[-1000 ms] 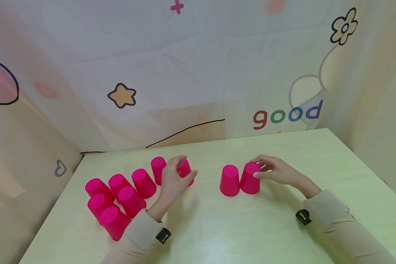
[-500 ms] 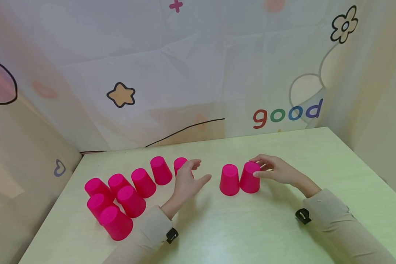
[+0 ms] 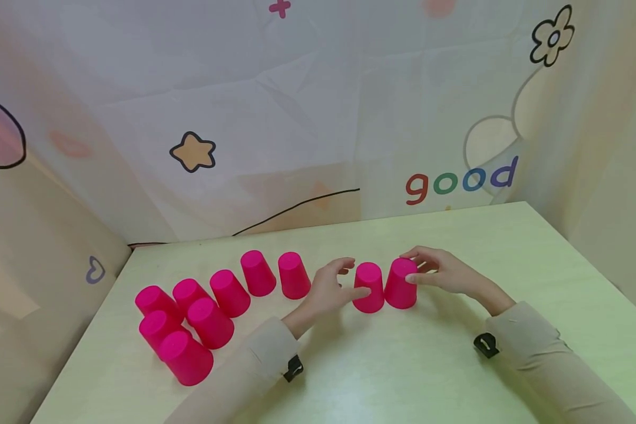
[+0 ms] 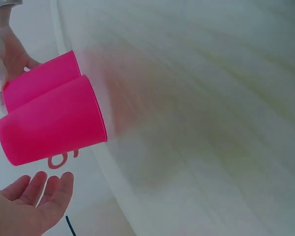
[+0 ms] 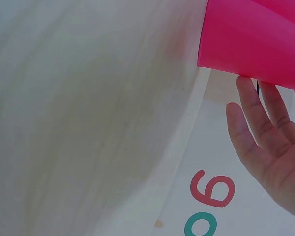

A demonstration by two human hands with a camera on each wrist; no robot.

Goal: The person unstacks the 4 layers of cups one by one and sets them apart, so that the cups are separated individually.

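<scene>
Two pink cups stand upside down side by side, touching, right of the table's middle in the head view. At the right cup (image 3: pixel 401 284), my right hand (image 3: pixel 445 272) grips near the top, thumb in front and fingers behind. In the right wrist view, fingertips (image 5: pixel 246 83) of that hand touch the cup's side. My left hand (image 3: pixel 328 288) is beside the left cup (image 3: pixel 368 288), its thumb overlapping the cup in the head view. In the left wrist view its fingers (image 4: pixel 64 189) are spread apart from the cup and hold nothing.
Several more upside-down pink cups stand on the left of the pale table (image 3: pixel 392 365), among them a front cup (image 3: pixel 188 359) and a back cup (image 3: pixel 294 277). A printed cloth (image 3: pixel 297 118) hangs behind the table.
My left hand has moved right, away from the back cup of the left group, to beside the left cup of the pair. The right hand has stayed at its cup.
</scene>
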